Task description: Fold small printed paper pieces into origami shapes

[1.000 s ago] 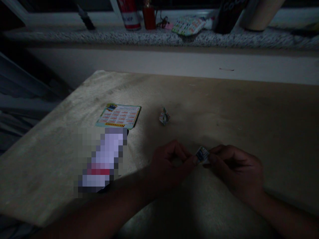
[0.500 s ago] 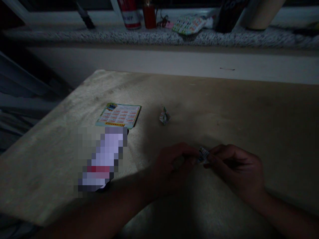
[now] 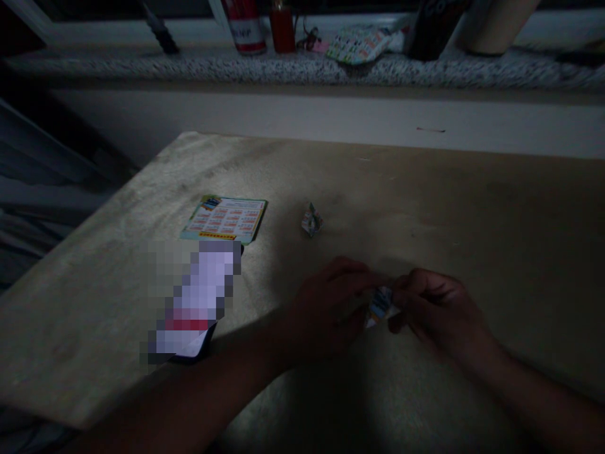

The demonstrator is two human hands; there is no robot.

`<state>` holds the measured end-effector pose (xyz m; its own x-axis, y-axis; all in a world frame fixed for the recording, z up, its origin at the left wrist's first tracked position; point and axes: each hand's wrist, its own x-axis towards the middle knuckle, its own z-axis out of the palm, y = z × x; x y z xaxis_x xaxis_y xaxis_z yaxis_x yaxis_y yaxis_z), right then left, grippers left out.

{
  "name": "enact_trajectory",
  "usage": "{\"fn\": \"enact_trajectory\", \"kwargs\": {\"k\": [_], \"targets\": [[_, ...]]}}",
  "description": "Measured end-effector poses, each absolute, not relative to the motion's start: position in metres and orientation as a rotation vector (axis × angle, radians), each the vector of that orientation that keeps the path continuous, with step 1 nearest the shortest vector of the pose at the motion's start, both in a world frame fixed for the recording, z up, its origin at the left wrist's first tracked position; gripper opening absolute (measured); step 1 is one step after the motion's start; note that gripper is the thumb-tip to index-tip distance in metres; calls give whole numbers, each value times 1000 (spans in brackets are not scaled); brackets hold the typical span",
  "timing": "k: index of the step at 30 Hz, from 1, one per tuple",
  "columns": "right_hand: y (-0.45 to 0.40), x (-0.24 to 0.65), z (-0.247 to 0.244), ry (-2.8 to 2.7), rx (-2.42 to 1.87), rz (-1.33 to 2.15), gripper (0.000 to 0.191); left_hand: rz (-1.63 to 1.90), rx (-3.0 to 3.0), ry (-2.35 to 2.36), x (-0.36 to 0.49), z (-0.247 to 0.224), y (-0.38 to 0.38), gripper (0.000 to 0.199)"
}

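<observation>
A small piece of folded printed paper (image 3: 379,302) is held between my two hands, low over the table. My left hand (image 3: 331,309) grips its left and upper edge, fingers bent over it. On the other side my right hand (image 3: 437,309) pinches its right edge between thumb and fingers. Part of the paper is hidden by the fingers. Beyond my hands stands a small folded paper shape (image 3: 312,222) with a pointed top, printed in similar colours, touched by neither hand.
A printed calendar card (image 3: 227,219) lies at the left, above a phone (image 3: 201,302) with a blurred-out screen. The table (image 3: 425,202) meets a wall. A granite sill (image 3: 198,68) behind carries a red can (image 3: 246,28), a red bottle (image 3: 283,30) and a crumpled printed wrapper (image 3: 362,45).
The paper in my hands has been turned, so a larger blue and white face shows. My left hand's fingers have shifted up and over its top edge. The things on the table stay put.
</observation>
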<state>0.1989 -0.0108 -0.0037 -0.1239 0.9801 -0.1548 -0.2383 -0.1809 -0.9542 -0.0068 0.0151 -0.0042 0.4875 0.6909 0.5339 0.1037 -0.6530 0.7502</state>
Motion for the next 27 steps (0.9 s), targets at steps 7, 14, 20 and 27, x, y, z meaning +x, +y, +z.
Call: {"fn": "enact_trajectory", "kwargs": {"k": [7,14,20,27], "targets": [[-5,200,0,-571,-971,2049,27,1236,2348,686,-10,-3,18,11],[-3,206,-5,-537,-914,2272,28,1212,2451,607,-14,3,17,8],[-9,203,1,-1170,-1007,1483,9,1210,2259,756,-14,8,17,6],[-17,205,8,-1815,-928,671,34,1079,1793,823,-10,7,15,5]]}}
